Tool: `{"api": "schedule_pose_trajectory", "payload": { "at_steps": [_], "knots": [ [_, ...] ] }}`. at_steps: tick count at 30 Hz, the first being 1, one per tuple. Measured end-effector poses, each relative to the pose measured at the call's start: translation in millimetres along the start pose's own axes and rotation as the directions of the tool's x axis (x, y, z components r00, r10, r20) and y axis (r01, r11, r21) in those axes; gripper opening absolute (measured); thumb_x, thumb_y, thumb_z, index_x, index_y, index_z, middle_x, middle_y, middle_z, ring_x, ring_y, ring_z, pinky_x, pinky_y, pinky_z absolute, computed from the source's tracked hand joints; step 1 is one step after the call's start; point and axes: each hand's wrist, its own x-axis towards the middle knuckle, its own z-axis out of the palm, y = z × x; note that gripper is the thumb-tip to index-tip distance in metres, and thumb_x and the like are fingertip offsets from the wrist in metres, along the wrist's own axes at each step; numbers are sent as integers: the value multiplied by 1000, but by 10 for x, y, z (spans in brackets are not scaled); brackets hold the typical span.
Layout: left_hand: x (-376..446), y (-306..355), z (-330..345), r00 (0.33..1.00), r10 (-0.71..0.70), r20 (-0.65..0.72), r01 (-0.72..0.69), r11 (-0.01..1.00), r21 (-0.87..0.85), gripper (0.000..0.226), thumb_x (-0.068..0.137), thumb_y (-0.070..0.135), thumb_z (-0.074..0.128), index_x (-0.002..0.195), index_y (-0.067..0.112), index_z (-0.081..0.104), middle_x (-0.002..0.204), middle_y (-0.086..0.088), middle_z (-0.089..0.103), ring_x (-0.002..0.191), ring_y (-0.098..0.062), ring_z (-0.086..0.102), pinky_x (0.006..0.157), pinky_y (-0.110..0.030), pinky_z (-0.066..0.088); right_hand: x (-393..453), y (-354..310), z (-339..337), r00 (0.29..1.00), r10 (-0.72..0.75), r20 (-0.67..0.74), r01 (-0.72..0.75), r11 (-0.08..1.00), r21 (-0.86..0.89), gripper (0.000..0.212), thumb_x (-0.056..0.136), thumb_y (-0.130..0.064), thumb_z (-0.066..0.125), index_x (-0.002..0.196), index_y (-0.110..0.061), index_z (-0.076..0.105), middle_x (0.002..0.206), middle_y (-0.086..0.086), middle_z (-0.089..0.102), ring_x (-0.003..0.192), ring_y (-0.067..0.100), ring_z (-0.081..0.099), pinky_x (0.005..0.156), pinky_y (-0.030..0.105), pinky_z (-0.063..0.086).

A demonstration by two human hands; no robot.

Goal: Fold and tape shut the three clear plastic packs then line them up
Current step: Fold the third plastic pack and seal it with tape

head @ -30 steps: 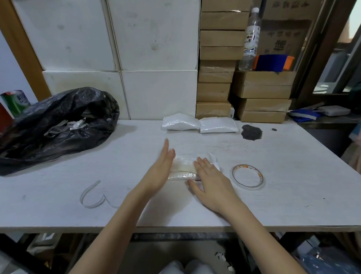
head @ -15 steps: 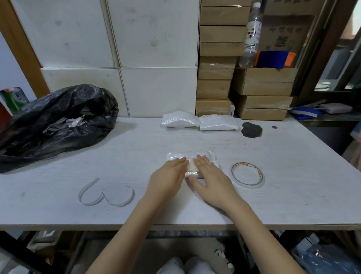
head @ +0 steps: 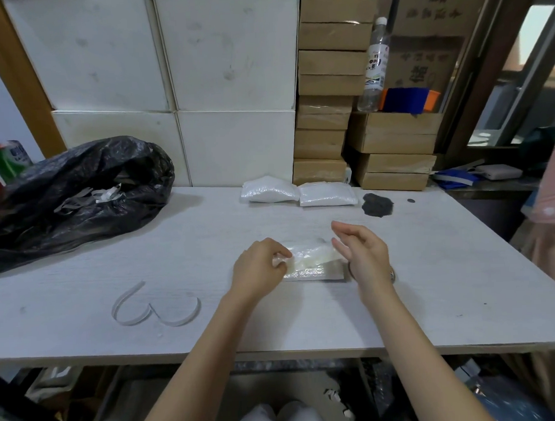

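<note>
We worked at a pale table (head: 401, 300) with both bare hands over the third clear plastic pack (head: 310, 259), which lay flat near the middle of the table, directly in front of us. Our left hand (head: 259, 268) rested on the pack's left end, its fingertips (head: 283, 257) curled together and pinching the crinkled film there. Our right hand (head: 362, 254) was raised at the pack's right end, palm turned inward, fingers (head: 342, 231) straight, loosely spread and closed on nothing; whether its lower edge touched the film could not be told. A shiny strip along the pack's near edge (head: 314, 275) lay flat on the table.

Two filled packs stood side by side at the far edge of the table, touching each other: the left filled pack (head: 269, 190) and the right filled pack (head: 328, 193), both well apart from the one under our hands. Just to their right was a dark patch (head: 377, 204) on the table.

On the left, a black bag (head: 78, 193) slumped open, with pale strips showing inside. A curled white strip (head: 153, 306) lay nearer us, left of our left forearm. Behind the table stood white boxes (head: 226, 85) and stacked brown cartons (head: 331, 80), with a clear bottle (head: 374, 63) upright on the cartons at the right
</note>
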Motion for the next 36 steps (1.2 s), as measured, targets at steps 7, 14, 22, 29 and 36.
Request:
{"api": "schedule_pose_trajectory", "payload": {
  "at_steps": [7, 14, 22, 29, 36],
  "knots": [
    [20, 20, 18, 991, 132, -19, -125, 973, 196, 28, 87, 12, 50, 110, 23, 63, 119, 6, 59, 112, -16, 52, 91, -28, 37, -13, 8, -418, 967, -247, -67, 191, 869, -456, 25, 85, 4, 51, 87, -16, 65, 101, 1, 64, 106, 18, 57, 92, 29, 45],
    [-59, -86, 65, 945, 310, -107, -269, 919, 289, 40, 76, -4, 53, 105, 19, 68, 104, -2, 64, 94, -29, 56, 72, -33, 41, -17, 275, -736, 951, -79, 298, 308, 286, -907, 23, 85, -34, 65, 101, -18, 67, 106, -8, 58, 105, 15, 49, 77, 26, 39],
    [-16, -91, 107, 871, 486, -69, -406, 794, 453, 51, 50, -10, 54, 88, 20, 70, 79, -1, 60, 68, -25, 57, 57, -25, 35, -132, 28, -477, 920, -357, 159, 386, 763, -518, 17, 92, -4, 54, 85, -20, 52, 85, 1, 64, 85, -3, 59, 75, 7, 42],
    [-3, -29, 86, 925, 377, -39, -343, 877, 337, 50, 73, -11, 39, 112, 14, 58, 105, -1, 61, 97, -26, 52, 74, -27, 29, -156, 9, -11, 889, -390, 240, 438, 876, -203, 24, 91, 5, 53, 85, -18, 53, 90, 14, 65, 89, 7, 64, 85, 18, 48],
    [-78, -55, -18, 960, 277, -43, -268, 951, 154, 29, 99, 26, 30, 124, 20, 43, 105, 0, 68, 98, -27, 58, 80, -40, 47, -126, 173, 268, 909, -318, 268, 381, 895, -231, 24, 89, 0, 57, 81, -23, 55, 83, 7, 64, 86, 18, 62, 82, 26, 48]
  ]
}}
